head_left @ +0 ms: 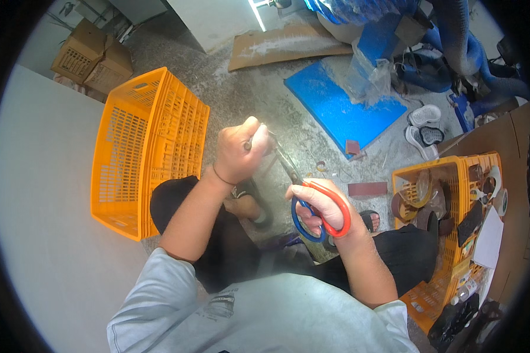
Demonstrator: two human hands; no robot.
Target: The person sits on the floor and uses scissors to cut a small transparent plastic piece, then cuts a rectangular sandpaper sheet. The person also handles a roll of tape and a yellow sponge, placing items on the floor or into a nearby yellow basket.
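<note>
My left hand [238, 150] is closed in a fist in front of me, left of the middle. A small round, dull end [248, 145] pokes out of the fist; the rest of that thing is hidden by the fingers. My right hand [327, 206] grips a pair of scissors [294, 173] with one red and one blue handle loop, fingers through the loops. The metal blades point up and left, their tips close to the left fist. Whether the tips touch anything there cannot be made out.
Stacked yellow crates [150, 153] stand at left, cardboard boxes [94, 62] behind them. A blue board [335, 109] lies on the floor ahead, near white shoes [424, 132]. A dark red strip [367, 189] lies by my foot. At right, a yellow crate [483, 162] holds tape rolls.
</note>
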